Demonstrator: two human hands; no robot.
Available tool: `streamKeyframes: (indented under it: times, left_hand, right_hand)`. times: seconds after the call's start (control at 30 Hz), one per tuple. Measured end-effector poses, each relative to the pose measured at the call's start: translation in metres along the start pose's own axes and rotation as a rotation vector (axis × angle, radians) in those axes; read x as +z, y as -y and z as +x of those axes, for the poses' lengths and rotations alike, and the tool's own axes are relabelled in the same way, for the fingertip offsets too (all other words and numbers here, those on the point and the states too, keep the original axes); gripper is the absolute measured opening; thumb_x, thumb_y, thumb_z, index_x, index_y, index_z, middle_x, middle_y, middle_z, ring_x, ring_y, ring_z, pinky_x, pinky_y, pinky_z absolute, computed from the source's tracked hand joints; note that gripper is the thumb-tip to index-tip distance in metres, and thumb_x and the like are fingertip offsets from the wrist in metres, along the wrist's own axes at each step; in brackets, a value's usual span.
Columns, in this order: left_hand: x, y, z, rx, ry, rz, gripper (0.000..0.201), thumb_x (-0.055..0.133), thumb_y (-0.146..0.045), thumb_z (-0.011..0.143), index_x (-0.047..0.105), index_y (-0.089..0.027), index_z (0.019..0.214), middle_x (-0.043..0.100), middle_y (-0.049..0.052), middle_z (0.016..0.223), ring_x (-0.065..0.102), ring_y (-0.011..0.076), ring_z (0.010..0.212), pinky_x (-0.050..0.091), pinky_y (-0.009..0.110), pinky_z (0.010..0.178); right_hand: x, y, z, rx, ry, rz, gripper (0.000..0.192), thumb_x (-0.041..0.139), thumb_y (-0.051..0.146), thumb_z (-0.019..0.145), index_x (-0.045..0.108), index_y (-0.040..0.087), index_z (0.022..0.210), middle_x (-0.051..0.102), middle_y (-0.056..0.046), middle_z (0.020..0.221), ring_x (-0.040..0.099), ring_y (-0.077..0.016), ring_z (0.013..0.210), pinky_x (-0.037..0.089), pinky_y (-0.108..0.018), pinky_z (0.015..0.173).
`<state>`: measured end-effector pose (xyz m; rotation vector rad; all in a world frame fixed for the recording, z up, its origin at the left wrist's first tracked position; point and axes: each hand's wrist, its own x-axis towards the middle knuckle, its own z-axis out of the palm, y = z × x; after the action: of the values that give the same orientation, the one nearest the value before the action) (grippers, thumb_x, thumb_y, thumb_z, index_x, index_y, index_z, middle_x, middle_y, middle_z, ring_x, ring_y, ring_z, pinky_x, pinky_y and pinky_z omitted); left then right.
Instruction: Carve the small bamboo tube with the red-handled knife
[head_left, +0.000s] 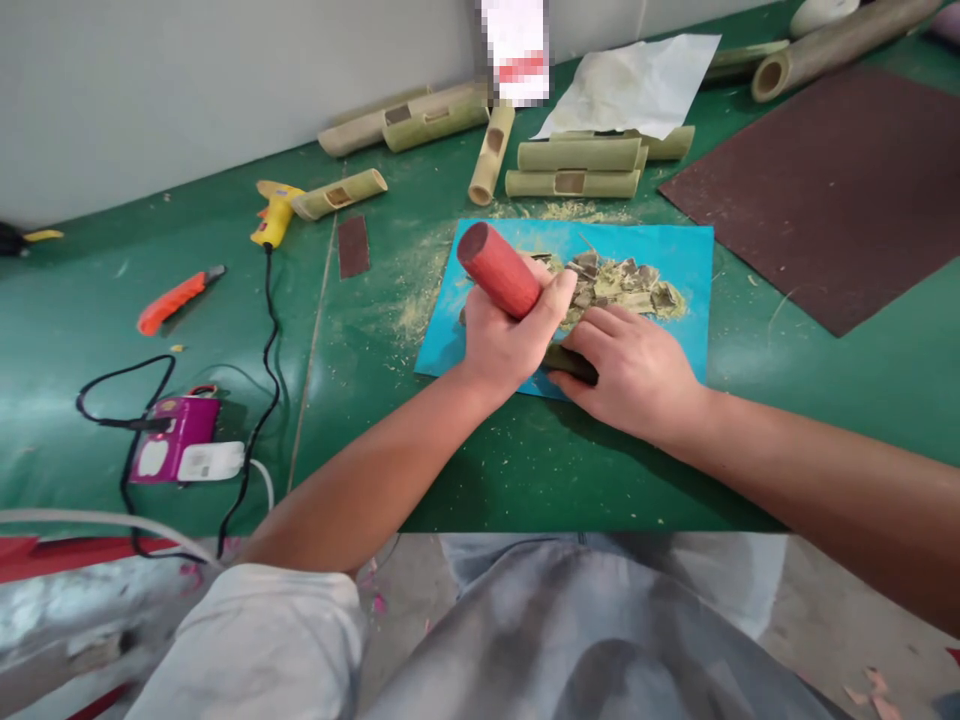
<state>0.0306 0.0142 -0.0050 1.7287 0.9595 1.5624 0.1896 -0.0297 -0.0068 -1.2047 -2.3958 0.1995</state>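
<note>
Left hand (504,340), at centre frame, is wrapped firmly round a red cylindrical handle (504,272), its long axis slanting and its flat butt aimed upper left; the lower end is hidden. Just right of centre, the right hand (637,375) clasps dark, rounded bamboo (570,363), lying nearly crosswise over a flat blue mat (699,262) strewn with rough, curled shavings (634,290).
</note>
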Motion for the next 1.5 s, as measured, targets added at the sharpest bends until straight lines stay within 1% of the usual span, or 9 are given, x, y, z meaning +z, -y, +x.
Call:
streamKeyframes:
  times: [0.27, 0.5, 0.63, 0.77, 0.83, 0.97, 1.07, 1.27, 1.5]
  left_hand:
    - [-0.0015, 0.0013, -0.0022, 0.073, 0.012, 0.085, 0.043, 0.068, -0.042, 0.098, 0.055, -0.020, 0.063, 0.052, -0.004, 0.060, 0.053, 0.0088, 0.056, 0.047, 0.026, 0.058]
    - [-0.0018, -0.0040, -0.0035, 0.128, 0.083, 0.164, 0.035, 0.067, -0.033, 0.095, 0.052, -0.020, 0.066, 0.054, -0.003, 0.062, 0.051, 0.0097, 0.058, 0.050, 0.027, 0.061]
    - [-0.0027, -0.0021, -0.0048, 0.142, 0.133, 0.147, 0.037, 0.062, -0.028, 0.095, 0.045, -0.020, 0.063, 0.047, -0.004, 0.058, 0.042, 0.0091, 0.053, 0.043, 0.029, 0.057]
    - [-0.0033, -0.0015, -0.0056, 0.021, 0.064, 0.114, 0.042, 0.065, -0.025, 0.089, 0.041, -0.021, 0.055, 0.041, -0.005, 0.051, 0.038, 0.0086, 0.048, 0.036, 0.029, 0.052]
    - [-0.0028, -0.0017, -0.0055, -0.064, 0.005, 0.080, 0.046, 0.069, -0.027, 0.087, 0.041, -0.021, 0.052, 0.039, -0.006, 0.048, 0.035, 0.0080, 0.045, 0.034, 0.028, 0.049]
    - [0.0002, -0.0016, -0.0016, -0.081, -0.085, -0.027, 0.051, 0.071, -0.041, 0.092, 0.048, -0.021, 0.052, 0.047, -0.005, 0.049, 0.045, 0.0092, 0.047, 0.041, 0.027, 0.050]
    - [0.0013, -0.0007, 0.0002, -0.055, -0.048, 0.018, 0.051, 0.070, -0.049, 0.094, 0.054, -0.020, 0.056, 0.053, -0.003, 0.056, 0.051, 0.0096, 0.053, 0.048, 0.028, 0.059]
    - [-0.0010, 0.0023, -0.0044, -0.021, 0.005, 0.093, 0.051, 0.068, -0.056, 0.096, 0.053, -0.020, 0.061, 0.052, -0.003, 0.060, 0.052, 0.0098, 0.056, 0.048, 0.028, 0.060]
    - [-0.0019, 0.0006, -0.0014, 0.056, 0.046, 0.108, 0.045, 0.068, -0.048, 0.098, 0.054, -0.020, 0.065, 0.053, -0.003, 0.060, 0.051, 0.0100, 0.056, 0.050, 0.027, 0.060]
  right_hand:
    - [0.0017, -0.0004, -0.0010, -0.025, -0.040, -0.029, 0.014, 0.065, 0.030, 0.091, 0.068, 0.017, 0.091, 0.070, -0.012, 0.089, 0.060, -0.0258, 0.083, 0.044, -0.037, 0.072]
    - [0.0014, 0.0017, -0.0005, 0.055, 0.019, 0.065, 0.016, 0.060, 0.029, 0.092, 0.069, 0.016, 0.091, 0.072, -0.013, 0.092, 0.061, -0.0242, 0.081, 0.044, -0.036, 0.072]
    - [0.0013, 0.0035, 0.0002, 0.103, 0.087, 0.137, 0.017, 0.060, 0.030, 0.093, 0.067, 0.016, 0.085, 0.070, -0.011, 0.087, 0.056, -0.0200, 0.072, 0.037, -0.034, 0.066]
    - [-0.0016, 0.0052, 0.0020, 0.129, 0.113, 0.156, 0.016, 0.061, 0.029, 0.092, 0.063, 0.018, 0.080, 0.066, -0.007, 0.083, 0.051, -0.0178, 0.069, 0.032, -0.033, 0.064]
    - [-0.0030, 0.0054, 0.0027, 0.119, 0.112, 0.144, 0.016, 0.063, 0.029, 0.090, 0.060, 0.019, 0.078, 0.063, -0.006, 0.081, 0.049, -0.0177, 0.069, 0.031, -0.032, 0.064]
    - [-0.0034, 0.0049, 0.0024, 0.082, 0.081, 0.089, 0.012, 0.065, 0.028, 0.090, 0.063, 0.019, 0.083, 0.064, -0.008, 0.084, 0.053, -0.0200, 0.073, 0.035, -0.033, 0.065]
    - [-0.0025, 0.0043, 0.0016, 0.065, 0.049, 0.033, 0.011, 0.066, 0.029, 0.090, 0.064, 0.019, 0.084, 0.066, -0.009, 0.085, 0.055, -0.0220, 0.077, 0.036, -0.033, 0.066]
    - [-0.0018, 0.0030, 0.0013, 0.034, 0.017, -0.001, 0.012, 0.067, 0.029, 0.089, 0.067, 0.018, 0.085, 0.070, -0.011, 0.087, 0.059, -0.0246, 0.081, 0.040, -0.035, 0.068]
    - [-0.0013, 0.0035, 0.0015, 0.044, 0.024, -0.011, 0.013, 0.066, 0.030, 0.090, 0.068, 0.017, 0.087, 0.072, -0.012, 0.089, 0.061, -0.0256, 0.084, 0.042, -0.036, 0.070]
